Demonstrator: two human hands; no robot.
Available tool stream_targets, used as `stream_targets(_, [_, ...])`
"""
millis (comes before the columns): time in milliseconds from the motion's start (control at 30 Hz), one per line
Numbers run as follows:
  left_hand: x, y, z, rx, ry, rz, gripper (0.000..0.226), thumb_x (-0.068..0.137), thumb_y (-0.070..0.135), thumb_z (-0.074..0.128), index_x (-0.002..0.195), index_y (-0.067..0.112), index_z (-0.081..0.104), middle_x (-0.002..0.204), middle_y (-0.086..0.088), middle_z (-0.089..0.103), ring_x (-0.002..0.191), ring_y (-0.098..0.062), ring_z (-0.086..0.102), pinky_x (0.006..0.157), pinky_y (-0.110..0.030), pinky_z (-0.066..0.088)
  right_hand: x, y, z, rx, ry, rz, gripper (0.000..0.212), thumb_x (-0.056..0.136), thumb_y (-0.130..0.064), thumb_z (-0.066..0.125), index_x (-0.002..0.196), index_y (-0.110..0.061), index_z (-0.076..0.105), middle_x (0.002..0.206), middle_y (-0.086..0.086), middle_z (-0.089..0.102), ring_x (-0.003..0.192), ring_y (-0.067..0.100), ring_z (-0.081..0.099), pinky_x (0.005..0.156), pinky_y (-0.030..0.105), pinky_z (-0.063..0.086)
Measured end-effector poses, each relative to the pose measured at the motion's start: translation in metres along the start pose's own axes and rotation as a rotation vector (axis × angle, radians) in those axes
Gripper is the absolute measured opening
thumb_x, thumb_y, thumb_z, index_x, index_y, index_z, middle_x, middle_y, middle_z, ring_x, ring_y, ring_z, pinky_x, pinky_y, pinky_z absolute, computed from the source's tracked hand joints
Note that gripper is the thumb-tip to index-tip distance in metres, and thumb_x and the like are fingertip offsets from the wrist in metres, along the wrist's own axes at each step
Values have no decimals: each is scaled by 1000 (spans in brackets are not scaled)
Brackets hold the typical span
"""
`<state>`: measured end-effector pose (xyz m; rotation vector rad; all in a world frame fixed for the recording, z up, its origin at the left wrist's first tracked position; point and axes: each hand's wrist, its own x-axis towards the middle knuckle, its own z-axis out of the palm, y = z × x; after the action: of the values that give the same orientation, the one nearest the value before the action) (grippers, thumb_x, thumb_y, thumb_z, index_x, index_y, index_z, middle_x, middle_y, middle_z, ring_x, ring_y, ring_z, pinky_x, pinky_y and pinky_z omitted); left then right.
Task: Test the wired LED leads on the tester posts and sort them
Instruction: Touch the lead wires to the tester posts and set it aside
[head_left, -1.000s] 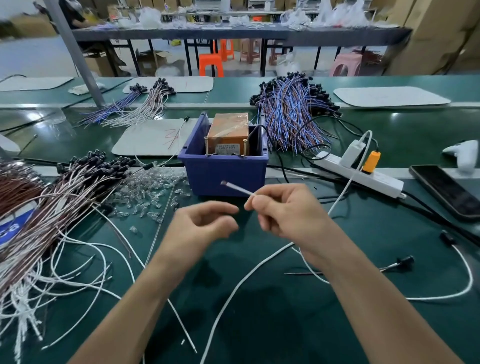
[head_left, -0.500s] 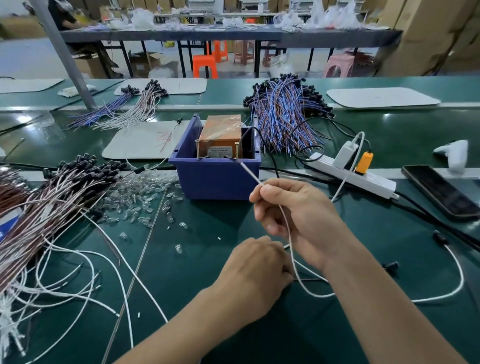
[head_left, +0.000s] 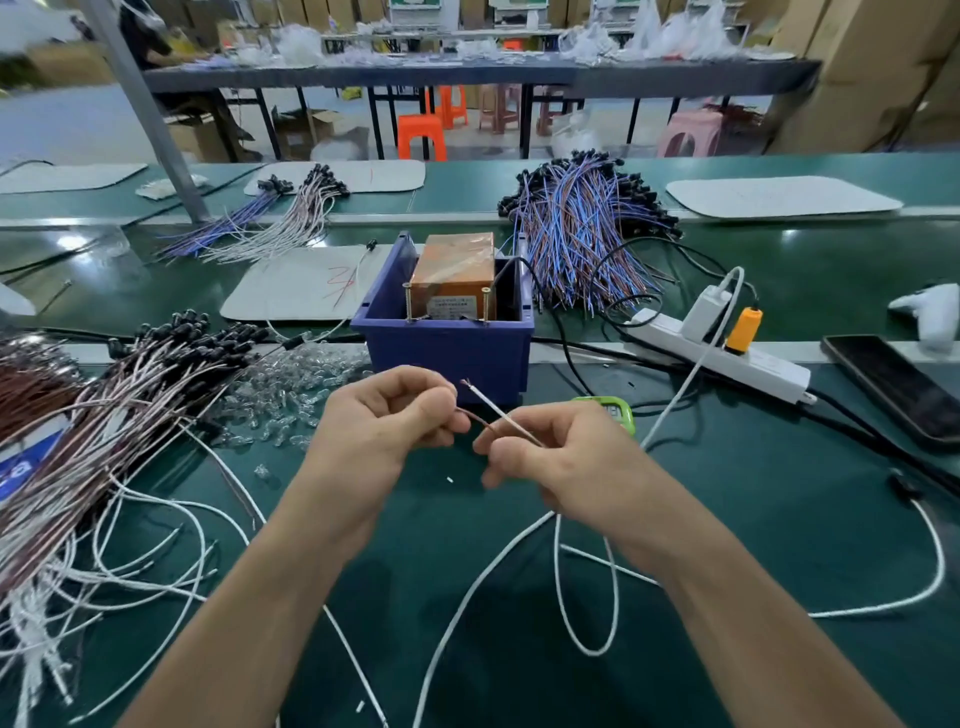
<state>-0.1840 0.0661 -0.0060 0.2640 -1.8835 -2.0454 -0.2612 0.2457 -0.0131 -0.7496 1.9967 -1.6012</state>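
Both hands are above the middle of the green tabletop (head_left: 727, 493), close to its near edge. The left hand (head_left: 387, 421) pinches the brown wire (head_left: 475, 418) of a lead, and the right hand (head_left: 545, 452) grips the same lead where the white wire (head_left: 493, 408) splits off and points up toward the bin (head_left: 447, 348). The bare tips look stripped, but they are too small to be sure. The bin stands just behind the hands and holds the orange tester (head_left: 454, 270), with two posts (head_left: 409, 301) at its front wall. A big bundle (head_left: 104, 405) of leads lies at the left edge, a blue bundle (head_left: 582, 234) behind the bin to the right. A power strip (head_left: 727, 353) and a phone (head_left: 898, 387) lie at the right side.
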Motion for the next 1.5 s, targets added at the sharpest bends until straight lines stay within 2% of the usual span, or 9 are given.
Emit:
stream_targets(100, [2,-3,-1,-233,8,-75,14,66,27,81,79,22,83,78,-4,76,65,-8,68,66,-17,56,7,2,19,183,44,41,24,100,-14,60,82,-12,77,61,8,67,40,6,33,40,15,27])
stream_targets(200, [1,-9,1,-124,25,-103,29,57,34,85,82,19,83,70,-5,72,61,-15,65,62,-26,56,10,2,35,263,5,58,29,102,-16,59,79,-15,77,57,9,63,38,8,33,38,15,27])
stream_targets(367, [-1,-18,2,-115,133,-166,34,59,25,83,86,11,68,68,-6,72,52,-14,60,54,-24,54,13,5,41,343,-26,91,30,104,-17,58,81,-14,77,56,9,60,36,8,33,37,16,26])
stream_targets(433, [-2,-20,3,-60,109,-180,13,73,18,79,83,10,77,75,-9,76,57,-15,64,58,-25,55,14,5,43,333,-32,106,29,104,-17,58,83,-12,77,58,9,62,38,8,36,38,15,28])
stream_targets(600, [7,-20,-2,-80,345,-157,18,98,7,63,83,11,72,74,-9,77,63,-18,73,60,-23,57,22,9,32,170,266,73,37,104,-39,52,86,-24,80,78,5,73,50,7,46,50,20,38])
stream_targets(867, [46,-6,-13,297,472,-44,27,96,20,71,69,16,74,59,-3,72,45,-14,63,57,-32,57,42,-4,-13,-449,558,-114,22,101,-23,53,80,-27,59,62,-8,65,64,9,57,61,21,41])
stream_targets(1000, [47,-7,-11,513,479,59,37,95,25,69,58,22,69,53,5,68,41,-8,62,45,-16,46,51,-9,-19,-464,589,-196,20,100,-24,59,80,-24,55,60,-3,65,58,15,56,67,29,46])
stream_targets(1233, [42,-10,-5,656,466,85,23,92,32,67,75,46,70,52,13,67,44,-7,62,54,-31,55,60,-4,-24,-464,606,-315,16,99,-25,62,84,-24,57,61,-1,65,62,24,61,67,40,53])
stream_targets(1500, [47,-11,-17,680,511,92,20,88,33,67,72,43,71,49,12,64,39,-4,52,46,-18,42,65,4,-23,-478,643,-387,16,98,-23,65,83,-23,59,59,-6,64,56,18,59,63,37,50])
